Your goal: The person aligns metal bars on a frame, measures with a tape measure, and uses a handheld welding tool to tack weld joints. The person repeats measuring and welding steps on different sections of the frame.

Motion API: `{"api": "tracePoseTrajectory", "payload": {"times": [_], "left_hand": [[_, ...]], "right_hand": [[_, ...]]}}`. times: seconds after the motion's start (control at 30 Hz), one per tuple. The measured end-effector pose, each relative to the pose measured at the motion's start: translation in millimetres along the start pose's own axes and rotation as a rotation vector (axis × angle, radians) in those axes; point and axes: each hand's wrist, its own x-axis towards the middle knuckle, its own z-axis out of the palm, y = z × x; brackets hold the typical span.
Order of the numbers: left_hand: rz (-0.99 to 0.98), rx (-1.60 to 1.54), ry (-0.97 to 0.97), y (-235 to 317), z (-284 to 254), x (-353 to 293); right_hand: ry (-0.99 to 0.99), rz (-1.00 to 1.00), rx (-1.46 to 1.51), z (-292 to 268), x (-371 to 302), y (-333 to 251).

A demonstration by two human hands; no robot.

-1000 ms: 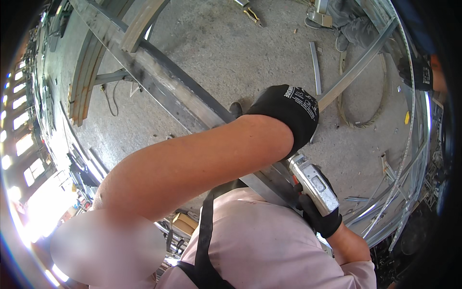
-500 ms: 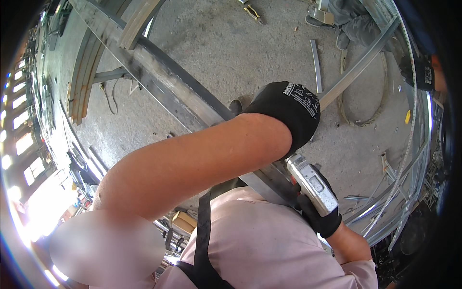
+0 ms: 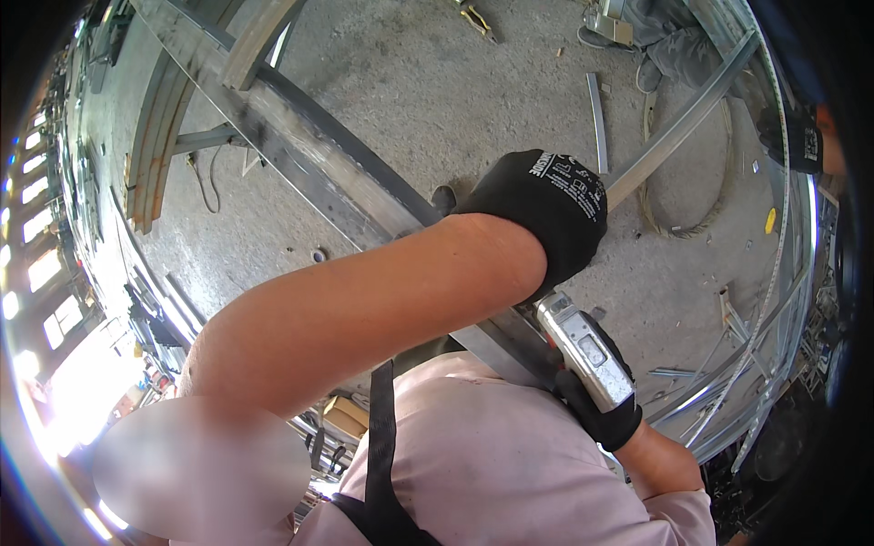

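The left hand [image 3: 537,218], in a black glove with white print, is at the middle of the view, its forearm reaching across the body. The glove's back and cuff face the camera and hide the fingers, so whether it grasps anything cannot be told.

The right hand [image 3: 592,411], also black-gloved, is grasping a silver tool [image 3: 587,350], boxy and metal, with the glove showing on both sides of it. The tool slants from the right palm up to just below the left hand's cuff; whether the two touch is unclear.

A thick metal beam [image 3: 319,155] runs from far above and left of the left hand, passes under that forearm, and shows again just left of the right hand. A narrow metal bar [image 3: 683,123] stretches from beside the left glove toward the upper right. Above the left hand, a short metal strip [image 3: 597,123] lies on the concrete floor [image 3: 401,73], with yellow-handled pliers [image 3: 478,23] farther off. Right of that hand is a loop of cable [image 3: 719,214].

Well to the right of the left hand is another person's gloved hand [image 3: 790,136]; above and right are a person's grey trousers [image 3: 669,55]. Left of the right hand is the wearer's pale pink shirt [image 3: 492,446].
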Motion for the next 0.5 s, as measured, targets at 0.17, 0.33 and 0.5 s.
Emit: {"api": "tracePoseTrajectory", "payload": {"times": [0.17,0.33,0.5], "left_hand": [[0.054,0.029,0.076,-1.5,3.1,-1.6],[0.060,0.036,0.085,0.0,6.5,-1.0],[0.071,0.028,0.058,0.6,7.9,-0.3]], "right_hand": [[0.003,-0.043,-0.021,-0.2,2.3,0.9],[0.015,-0.004,0.012,1.6,4.2,-2.3],[0.043,-0.015,-0.002,1.3,7.3,-5.4]]}}
